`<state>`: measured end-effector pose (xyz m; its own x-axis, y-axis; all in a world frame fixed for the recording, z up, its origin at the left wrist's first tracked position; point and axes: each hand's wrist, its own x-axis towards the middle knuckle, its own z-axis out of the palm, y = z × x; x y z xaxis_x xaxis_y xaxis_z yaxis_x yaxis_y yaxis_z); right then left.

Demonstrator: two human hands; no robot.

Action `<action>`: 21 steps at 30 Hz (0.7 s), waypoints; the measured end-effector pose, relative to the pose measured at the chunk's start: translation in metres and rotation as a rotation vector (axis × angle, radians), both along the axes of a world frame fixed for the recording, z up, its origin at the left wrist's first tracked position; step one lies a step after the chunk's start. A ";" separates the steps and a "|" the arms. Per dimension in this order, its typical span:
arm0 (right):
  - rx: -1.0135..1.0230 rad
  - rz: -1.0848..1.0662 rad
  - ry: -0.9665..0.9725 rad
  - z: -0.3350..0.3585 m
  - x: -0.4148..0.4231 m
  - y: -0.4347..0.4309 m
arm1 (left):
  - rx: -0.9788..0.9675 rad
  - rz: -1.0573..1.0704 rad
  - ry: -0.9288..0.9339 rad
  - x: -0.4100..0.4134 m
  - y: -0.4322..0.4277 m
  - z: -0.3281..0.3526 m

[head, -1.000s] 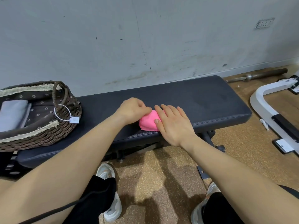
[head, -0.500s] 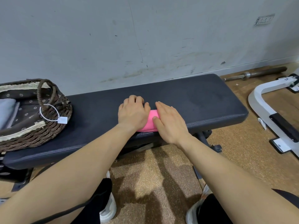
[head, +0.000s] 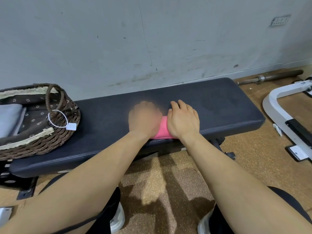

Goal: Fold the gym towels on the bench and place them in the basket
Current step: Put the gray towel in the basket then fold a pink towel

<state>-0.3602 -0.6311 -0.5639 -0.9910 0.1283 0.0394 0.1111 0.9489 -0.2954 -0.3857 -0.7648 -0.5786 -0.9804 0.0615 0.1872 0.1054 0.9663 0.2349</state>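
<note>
So that the fold sets, my right grip (head: 184,122) presses flat on the pink towel (head: 163,128); left grip (head: 144,119), blurred, I cannot tell.

The towel (head: 163,128) lies at the table (head: 219,105) front edge, under and between my left fingers (head: 146,105) and right fingers (head: 183,106) — the basket (head: 64,132) stands on the table's left end, a second towel (head: 8,119) inside.

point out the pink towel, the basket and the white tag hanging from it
pink towel (head: 163,128): head view, middle of the visible pink strip
basket (head: 50,146): head view, its woven outer wall
white tag (head: 71,126): head view, centre of the card
</note>
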 end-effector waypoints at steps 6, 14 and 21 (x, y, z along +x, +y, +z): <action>0.108 0.008 -0.006 -0.008 0.001 -0.001 | -0.054 -0.024 -0.015 -0.005 -0.001 0.001; 0.043 0.009 -0.027 -0.006 0.000 -0.002 | -0.348 -0.138 -0.044 -0.008 0.008 0.028; -0.164 0.041 -0.022 -0.011 -0.004 0.009 | 0.098 -0.088 -0.288 -0.011 0.035 0.039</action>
<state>-0.3641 -0.6224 -0.5745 -0.9959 0.0904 -0.0002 0.0810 0.8919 -0.4450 -0.3969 -0.7300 -0.5395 -0.9857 0.1436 -0.0883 0.1030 0.9278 0.3586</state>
